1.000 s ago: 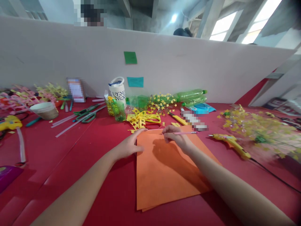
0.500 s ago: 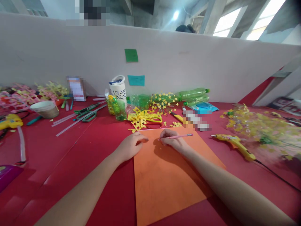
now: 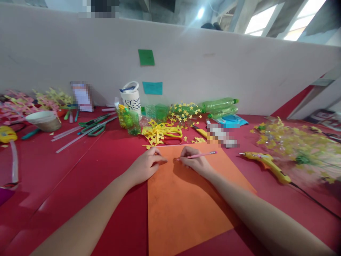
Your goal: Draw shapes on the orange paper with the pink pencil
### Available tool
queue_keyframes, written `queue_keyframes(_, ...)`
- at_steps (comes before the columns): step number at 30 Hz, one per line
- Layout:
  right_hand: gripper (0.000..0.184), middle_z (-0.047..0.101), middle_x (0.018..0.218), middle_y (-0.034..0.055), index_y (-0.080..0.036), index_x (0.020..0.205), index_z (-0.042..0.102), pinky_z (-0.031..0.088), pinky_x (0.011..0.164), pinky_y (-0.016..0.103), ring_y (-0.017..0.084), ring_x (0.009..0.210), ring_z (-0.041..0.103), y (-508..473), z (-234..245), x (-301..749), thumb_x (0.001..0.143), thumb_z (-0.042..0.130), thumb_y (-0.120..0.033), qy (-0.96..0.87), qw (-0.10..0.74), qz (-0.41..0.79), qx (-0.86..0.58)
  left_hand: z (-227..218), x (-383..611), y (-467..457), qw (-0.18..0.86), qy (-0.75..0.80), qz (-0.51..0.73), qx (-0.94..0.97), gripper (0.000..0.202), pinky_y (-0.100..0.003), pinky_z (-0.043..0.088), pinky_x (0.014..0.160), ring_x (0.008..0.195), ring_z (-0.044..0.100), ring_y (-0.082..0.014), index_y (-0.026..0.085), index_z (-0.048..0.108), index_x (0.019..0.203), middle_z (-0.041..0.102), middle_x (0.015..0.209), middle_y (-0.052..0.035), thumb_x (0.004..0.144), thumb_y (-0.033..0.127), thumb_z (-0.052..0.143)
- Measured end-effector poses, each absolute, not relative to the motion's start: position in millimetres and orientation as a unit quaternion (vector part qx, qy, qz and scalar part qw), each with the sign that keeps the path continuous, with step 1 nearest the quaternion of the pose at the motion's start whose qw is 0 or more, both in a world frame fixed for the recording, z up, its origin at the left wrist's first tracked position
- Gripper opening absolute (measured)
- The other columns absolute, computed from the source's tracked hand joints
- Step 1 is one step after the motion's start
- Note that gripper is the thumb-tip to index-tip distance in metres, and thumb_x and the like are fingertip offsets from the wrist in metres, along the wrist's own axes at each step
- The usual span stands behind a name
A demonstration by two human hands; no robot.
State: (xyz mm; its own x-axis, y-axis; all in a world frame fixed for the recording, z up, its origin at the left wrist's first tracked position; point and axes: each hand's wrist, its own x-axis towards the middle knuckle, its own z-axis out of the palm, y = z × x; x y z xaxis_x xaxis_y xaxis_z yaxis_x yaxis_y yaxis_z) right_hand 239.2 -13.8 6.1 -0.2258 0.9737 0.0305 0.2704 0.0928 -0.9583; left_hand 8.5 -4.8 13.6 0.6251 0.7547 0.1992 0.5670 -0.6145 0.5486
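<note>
The bare left forearm (image 3: 102, 208) and bare right forearm (image 3: 253, 206) extend from the lower corners of the view and converge toward its centre. The bare left hand (image 3: 146, 166) is turned back upward, its fingers loosely bent and directed inward. The bare right hand (image 3: 195, 161) is curled, thumb and fingers drawn together in a writing grip. The two hands lie near each other, not touching.

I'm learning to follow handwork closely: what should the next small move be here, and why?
Probably a short stroke with the slim pink pencil: the bare right hand grips it, tip angled down toward the flat orange paper sheet, and the bare left hand lies at the sheet's left edge, apparently able to steady it.
</note>
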Motion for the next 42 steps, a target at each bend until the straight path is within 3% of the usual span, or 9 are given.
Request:
queue_keyframes(10, 0.004, 0.054, 0.056, -0.0042, -0.019, 0.069, 0.051, 0.032, 0.043, 0.020, 0.009, 0.047, 0.046, -15.8, 6.3, 241.4, 0.067, 0.053, -0.016, -0.625, 0.398, 0.475, -0.475, 13.2, 8.2, -4.7, 0.238, 0.388, 0.223, 0.862, 0.043, -0.032, 0.042, 0.090, 0.100, 0.054, -0.0200, 0.022, 0.060, 0.113, 0.053, 0.110, -0.0058, 0.076, 0.004, 0.045)
queue_keyframes(17, 0.005, 0.057, 0.052, -0.0035, -0.018, 0.066, 0.049, 0.035, 0.040, 0.018, 0.009, 0.042, 0.048, -15.9, 7.2, 237.9, 0.070, 0.052, -0.017, -0.619, 0.389, 0.475, -0.490, 12.8, 8.0, -4.0, 0.219, 0.380, 0.203, 0.876, 0.041, -0.030, 0.043, 0.085, 0.094, 0.054, -0.0184, 0.023, 0.067, 0.104, 0.051, 0.104, -0.0053, 0.078, 0.002, 0.043)
queue_keyframes(42, 0.007, 0.057, 0.054, -0.0036, -0.019, 0.069, 0.047, 0.040, 0.040, 0.018, 0.009, 0.043, 0.051, -12.3, -1.9, 237.6, 0.073, 0.049, -0.015, -0.637, 0.403, 0.451, -0.478, 12.5, 8.5, -3.8, 0.218, 0.388, 0.195, 0.874, 0.040, -0.029, 0.042, 0.086, 0.093, 0.054, -0.0170, 0.022, 0.068, 0.104, 0.051, 0.104, -0.0049, 0.078, 0.001, 0.045)
